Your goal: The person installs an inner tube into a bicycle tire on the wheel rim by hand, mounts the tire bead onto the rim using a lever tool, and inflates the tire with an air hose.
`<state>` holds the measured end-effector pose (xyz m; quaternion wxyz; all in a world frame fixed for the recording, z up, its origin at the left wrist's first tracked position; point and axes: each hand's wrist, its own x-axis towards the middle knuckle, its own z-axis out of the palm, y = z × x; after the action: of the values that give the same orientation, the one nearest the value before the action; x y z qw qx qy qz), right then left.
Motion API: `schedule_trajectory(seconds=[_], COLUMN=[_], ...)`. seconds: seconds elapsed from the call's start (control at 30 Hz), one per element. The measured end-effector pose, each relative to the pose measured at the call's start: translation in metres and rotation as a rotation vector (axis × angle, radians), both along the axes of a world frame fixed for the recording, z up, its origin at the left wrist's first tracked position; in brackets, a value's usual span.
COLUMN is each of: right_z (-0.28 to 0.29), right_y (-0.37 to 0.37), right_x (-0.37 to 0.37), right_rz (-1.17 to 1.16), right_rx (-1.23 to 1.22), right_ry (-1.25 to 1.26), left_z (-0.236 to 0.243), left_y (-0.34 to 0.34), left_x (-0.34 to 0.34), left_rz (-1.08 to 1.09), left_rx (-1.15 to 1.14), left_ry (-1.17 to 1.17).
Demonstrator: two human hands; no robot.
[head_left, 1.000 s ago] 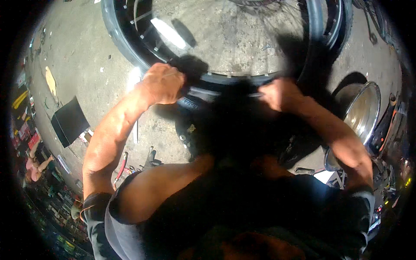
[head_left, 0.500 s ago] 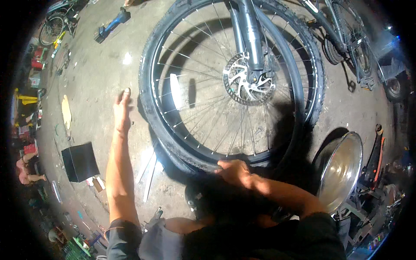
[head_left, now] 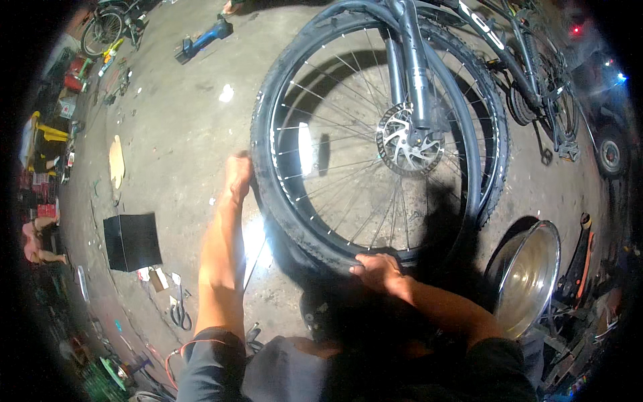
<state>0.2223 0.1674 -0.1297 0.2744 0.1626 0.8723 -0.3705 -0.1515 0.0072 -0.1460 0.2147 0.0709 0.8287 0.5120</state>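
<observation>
A bicycle wheel with a knobby black tire [head_left: 266,161] stands before me, held in a grey fork [head_left: 416,74], with a silver disc brake rotor [head_left: 388,127] at its hub. A smooth dark tube-like band [head_left: 461,114] curves across the wheel's right part, in front of the spokes. My left hand [head_left: 239,173] is closed at the tire's left edge, its fingertips mostly hidden behind it. At the near bottom of the tire, my right hand [head_left: 379,273] grips the tread, thumb on the near side.
A shiny metal basin [head_left: 529,281] leans at the right, by a tool with orange-edged handles [head_left: 585,258]. Left on the concrete are a black box [head_left: 132,242], scissors [head_left: 179,311] and a blue power tool [head_left: 203,40]. Another bicycle frame [head_left: 502,43] stands at far right.
My left hand has moved right from open air onto the tire's left edge and closed. My right hand stays on the tire's bottom. The whole view has shifted, so the wheel appears farther right.
</observation>
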Motion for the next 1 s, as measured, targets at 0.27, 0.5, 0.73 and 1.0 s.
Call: schedule_trajectory(seconds=[0.27,0.5,0.73,1.0], right_z=[-0.030,-0.028,-0.009,-0.011], right_y=[0.000,-0.016,-0.034,-0.031], right_x=[0.026,0.025,0.023,-0.007], right_rz=[-0.237,-0.198,-0.113,-0.245], right_rx=[-0.054,0.026,0.221,0.031], right_ry=[0.347,0.402,0.367,0.498], left_z=[0.158,0.058,0.060,0.039], left_y=[-0.016,-0.069,-0.005,0.021], left_x=[0.146,0.177,0.228,0.231], left_rz=[0.123,0.158,0.074,0.104], left_rx=[0.346,0.045,0.162,0.007], left_ry=[0.013,-0.486,-0.319,-0.160])
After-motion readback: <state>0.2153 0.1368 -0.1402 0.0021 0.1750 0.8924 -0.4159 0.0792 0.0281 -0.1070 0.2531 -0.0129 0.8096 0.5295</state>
